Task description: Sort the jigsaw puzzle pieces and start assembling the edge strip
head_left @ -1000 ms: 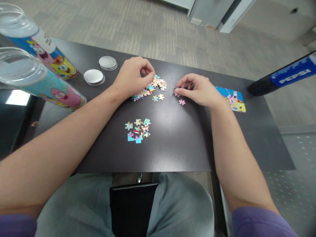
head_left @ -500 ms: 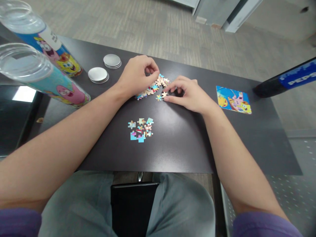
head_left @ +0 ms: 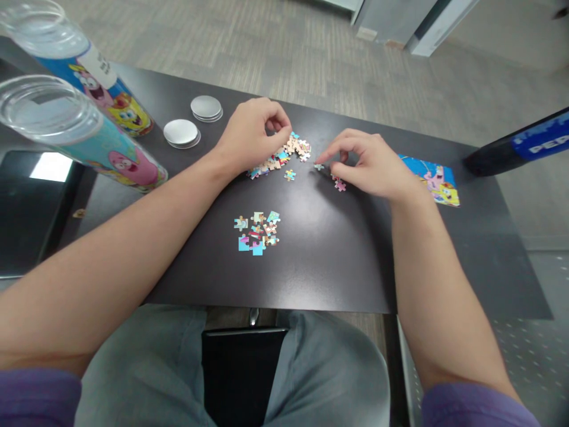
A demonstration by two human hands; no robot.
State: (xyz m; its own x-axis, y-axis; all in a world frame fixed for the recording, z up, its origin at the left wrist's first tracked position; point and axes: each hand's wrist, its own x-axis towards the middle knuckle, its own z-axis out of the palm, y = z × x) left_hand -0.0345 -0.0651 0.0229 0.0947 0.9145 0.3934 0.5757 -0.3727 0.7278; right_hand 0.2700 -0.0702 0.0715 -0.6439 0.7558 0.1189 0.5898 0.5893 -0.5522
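My left hand (head_left: 258, 131) rests at the far side of a heap of jigsaw pieces (head_left: 299, 146), fingers curled against the thumb. What sits between those fingertips is hidden. To the right, my right hand (head_left: 371, 163) has its index finger stretched out and the thumb apart from it. That index fingertip touches a small jigsaw piece (head_left: 319, 167) on the table. Close to the thumb lies a pink jigsaw piece (head_left: 340, 185), with another partly covered beside it. A single yellow-and-blue piece (head_left: 290, 175) lies between the hands. Nearer me is a loose group of several face-up pieces (head_left: 257, 248).
Two clear cartoon-printed tubes (head_left: 133, 168) stand at the left of the dark table (head_left: 320, 255). Beside them are two small stacks of silver discs (head_left: 180, 131). On the right lie a cartoon picture card (head_left: 444, 187) and a Pepsi bottle (head_left: 520, 142).
My right hand has moved right, away from the heap, and its fingers have spread. Pieces now lie under its index finger and by its thumb. The left hand has stayed at the heap.
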